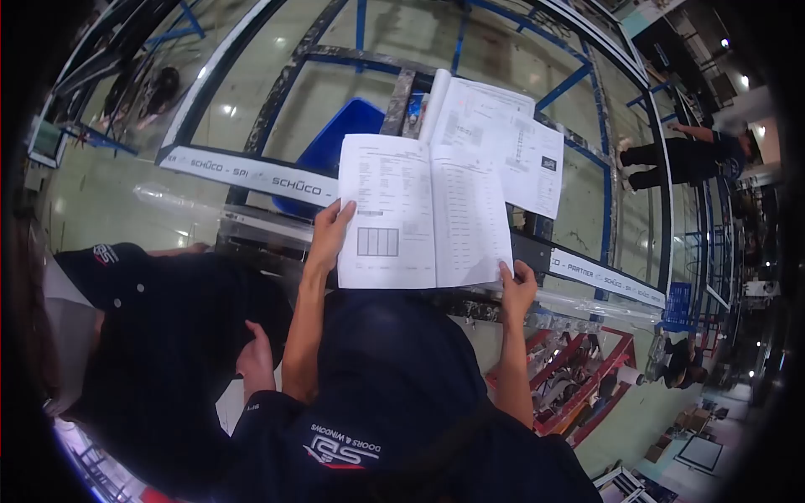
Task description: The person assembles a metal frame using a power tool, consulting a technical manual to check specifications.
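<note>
The papers (pixel 428 210) are held up in front of the person, above a long bar (pixel 251 172) with letters on it. The left hand (pixel 329 235) pinches the left edge and the right hand (pixel 517 289) pinches the bottom right corner, fingers closed on the sheets. Paper is light, thin and floppy, and it tears and bends easily. The top pages flip back, maybe stapled. Holding both lower edges keeps them flat.

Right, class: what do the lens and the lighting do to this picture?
Head view: strong fisheye distortion bows the white profile bar and blackens the corners. Lamp glare spots the glossy floor. The papers, held by the left hand and right hand, are bright and sharp, but their print is too small to read.
</note>
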A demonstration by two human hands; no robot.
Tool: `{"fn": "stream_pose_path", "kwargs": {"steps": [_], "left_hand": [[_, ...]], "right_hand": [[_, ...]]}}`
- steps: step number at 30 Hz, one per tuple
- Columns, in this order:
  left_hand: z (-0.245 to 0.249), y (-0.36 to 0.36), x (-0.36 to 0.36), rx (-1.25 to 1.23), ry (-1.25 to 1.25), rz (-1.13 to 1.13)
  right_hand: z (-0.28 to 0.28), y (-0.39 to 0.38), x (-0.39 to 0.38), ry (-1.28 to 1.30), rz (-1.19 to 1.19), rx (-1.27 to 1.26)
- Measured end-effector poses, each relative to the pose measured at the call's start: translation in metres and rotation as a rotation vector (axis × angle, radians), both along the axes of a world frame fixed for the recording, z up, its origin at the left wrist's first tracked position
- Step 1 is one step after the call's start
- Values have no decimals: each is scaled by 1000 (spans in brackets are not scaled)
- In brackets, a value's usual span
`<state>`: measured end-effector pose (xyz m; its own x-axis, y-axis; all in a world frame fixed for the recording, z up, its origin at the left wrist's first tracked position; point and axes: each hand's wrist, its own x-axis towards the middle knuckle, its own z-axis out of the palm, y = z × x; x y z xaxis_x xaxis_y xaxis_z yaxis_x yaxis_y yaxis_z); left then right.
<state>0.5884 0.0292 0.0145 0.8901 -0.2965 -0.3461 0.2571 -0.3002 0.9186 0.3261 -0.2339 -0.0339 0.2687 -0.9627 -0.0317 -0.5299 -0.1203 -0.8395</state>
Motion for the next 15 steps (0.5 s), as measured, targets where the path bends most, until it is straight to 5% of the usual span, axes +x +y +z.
{"fn": "stream_pose_path", "kwargs": {"steps": [3, 7, 15], "left_hand": [[-16, 4, 11, -142, 354, -43], [-24, 9, 8, -236, 92, -121], [-51, 5, 9, -316, 70, -152]], "right_hand": [[-9, -10, -10, -31, -3, 96], [-5, -11, -10, -186, -50, 123], [59, 24, 29, 228, -62, -830]]}}
